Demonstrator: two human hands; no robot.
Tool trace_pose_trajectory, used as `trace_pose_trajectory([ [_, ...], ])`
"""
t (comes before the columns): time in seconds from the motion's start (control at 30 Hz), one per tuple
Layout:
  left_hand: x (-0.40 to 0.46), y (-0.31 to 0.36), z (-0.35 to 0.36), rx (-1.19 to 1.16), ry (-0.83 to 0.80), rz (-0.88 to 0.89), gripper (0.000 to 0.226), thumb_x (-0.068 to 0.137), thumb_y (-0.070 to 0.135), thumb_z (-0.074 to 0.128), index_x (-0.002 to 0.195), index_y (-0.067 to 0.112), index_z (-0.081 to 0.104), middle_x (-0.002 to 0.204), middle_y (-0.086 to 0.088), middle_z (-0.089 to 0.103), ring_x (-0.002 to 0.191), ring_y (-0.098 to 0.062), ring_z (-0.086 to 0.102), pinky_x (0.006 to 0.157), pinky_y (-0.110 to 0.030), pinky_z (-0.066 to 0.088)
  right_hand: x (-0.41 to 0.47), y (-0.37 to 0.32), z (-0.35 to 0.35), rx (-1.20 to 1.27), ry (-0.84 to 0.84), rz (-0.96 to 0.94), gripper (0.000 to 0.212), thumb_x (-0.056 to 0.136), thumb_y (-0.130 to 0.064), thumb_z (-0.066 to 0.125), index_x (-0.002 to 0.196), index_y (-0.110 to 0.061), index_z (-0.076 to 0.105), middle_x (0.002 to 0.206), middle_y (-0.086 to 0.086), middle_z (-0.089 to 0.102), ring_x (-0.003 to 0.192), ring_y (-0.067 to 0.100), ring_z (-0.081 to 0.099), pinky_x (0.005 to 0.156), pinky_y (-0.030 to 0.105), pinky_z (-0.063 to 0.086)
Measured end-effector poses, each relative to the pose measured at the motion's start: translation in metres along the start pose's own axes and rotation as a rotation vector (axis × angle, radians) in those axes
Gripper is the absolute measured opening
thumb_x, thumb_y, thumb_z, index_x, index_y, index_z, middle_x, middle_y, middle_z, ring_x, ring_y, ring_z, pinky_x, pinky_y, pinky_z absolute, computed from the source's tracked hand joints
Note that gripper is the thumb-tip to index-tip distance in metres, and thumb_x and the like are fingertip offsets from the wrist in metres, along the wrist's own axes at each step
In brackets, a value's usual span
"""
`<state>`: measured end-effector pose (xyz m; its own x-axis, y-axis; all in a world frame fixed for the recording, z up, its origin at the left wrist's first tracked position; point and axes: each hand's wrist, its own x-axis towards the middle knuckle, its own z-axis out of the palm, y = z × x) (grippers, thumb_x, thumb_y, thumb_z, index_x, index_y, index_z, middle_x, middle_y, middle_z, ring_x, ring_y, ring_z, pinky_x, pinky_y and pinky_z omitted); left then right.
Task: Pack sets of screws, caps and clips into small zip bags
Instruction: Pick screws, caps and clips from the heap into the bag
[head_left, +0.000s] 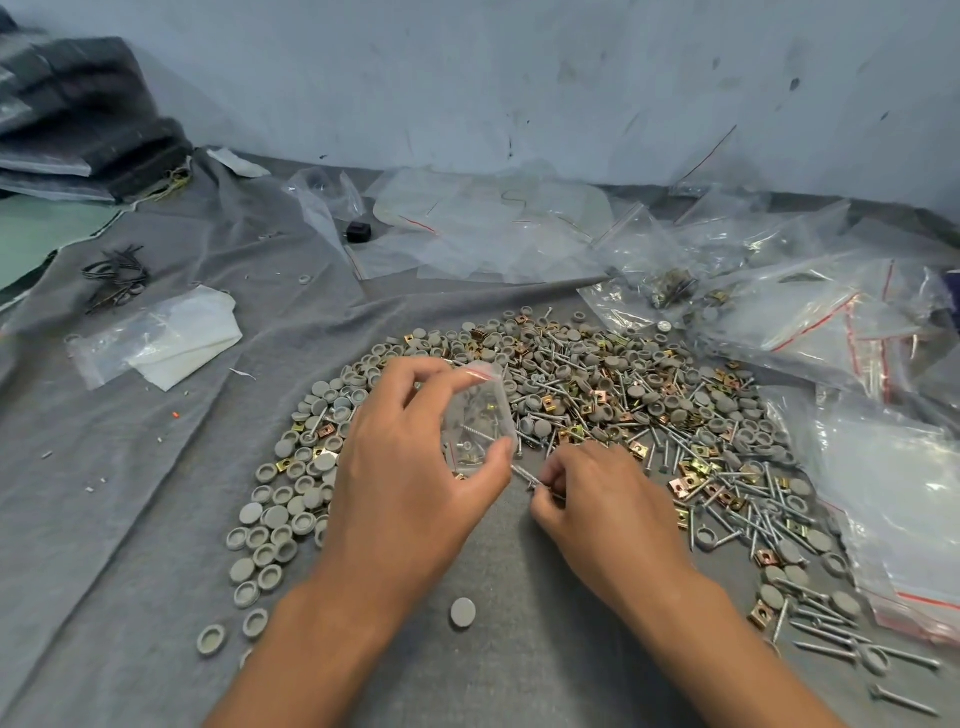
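My left hand (410, 457) holds a small clear zip bag (478, 415) upright between thumb and fingers; screws and brass clips show inside it. Just right of it, my right hand (597, 499) pinches a silver screw (524, 475) whose tip points toward the bag's lower edge. Behind both hands spreads a wide heap (597, 395) of grey round caps, silver screws and brass square clips on the grey cloth (156, 519). More grey caps (270, 525) lie in a loose band at the left of the heap.
Empty and filled zip bags with red seals (831, 322) pile up at the right and back. A folded clear bag with white paper (161, 338) lies left. Black ties (117, 275) and a dark stack (88, 119) sit far left. A pale wall (519, 78) closes the back.
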<state>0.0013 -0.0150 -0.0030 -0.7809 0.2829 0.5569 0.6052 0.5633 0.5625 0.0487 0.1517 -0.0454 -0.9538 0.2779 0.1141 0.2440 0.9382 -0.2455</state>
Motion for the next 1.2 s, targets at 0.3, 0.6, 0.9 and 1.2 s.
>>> trace_pose_trajectory([
  [0.3,-0.001,-0.002,0.001,0.004,-0.008,0.006,0.048,0.080,0.044,0.067,0.124,0.022,0.066,0.112,0.010,0.052,0.085,-0.005,0.044,0.085,-0.026,0.045,-0.007,0.016,-0.001,-0.113,-0.022,-0.159,0.016,0.106,-0.030,0.042,0.109,-0.024,0.056,0.108,-0.006,0.056,0.098,0.019,0.047,0.082,0.031,0.042],
  [0.6,-0.003,0.003,0.003,0.031,-0.048,0.045,0.052,0.076,0.030,0.083,0.123,0.023,0.064,0.112,0.008,0.052,0.098,-0.013,0.055,0.085,-0.040,0.054,-0.007,0.002,-0.048,0.571,0.397,-0.417,0.005,0.100,-0.026,0.062,0.104,-0.026,0.064,0.096,-0.019,0.060,0.088,-0.001,0.059,0.075,0.009,0.042],
  [0.9,-0.006,0.010,0.007,0.074,-0.081,0.106,0.049,0.076,0.027,0.081,0.123,0.021,0.067,0.113,0.006,0.056,0.106,-0.013,0.058,0.089,-0.039,0.052,-0.012,-0.007,-0.042,0.420,0.454,-0.579,0.012,0.094,-0.009,0.070,0.105,-0.009,0.075,0.105,0.000,0.069,0.100,0.016,0.065,0.086,0.032,0.054],
  [1.2,-0.006,0.008,0.005,0.071,-0.076,0.068,0.049,0.078,0.032,0.082,0.123,0.023,0.064,0.112,0.009,0.052,0.099,-0.010,0.054,0.087,-0.032,0.051,-0.005,0.001,-0.041,0.610,0.452,-0.433,0.026,0.088,-0.015,0.073,0.111,-0.024,0.064,0.099,-0.014,0.062,0.091,0.001,0.064,0.075,0.008,0.047],
])
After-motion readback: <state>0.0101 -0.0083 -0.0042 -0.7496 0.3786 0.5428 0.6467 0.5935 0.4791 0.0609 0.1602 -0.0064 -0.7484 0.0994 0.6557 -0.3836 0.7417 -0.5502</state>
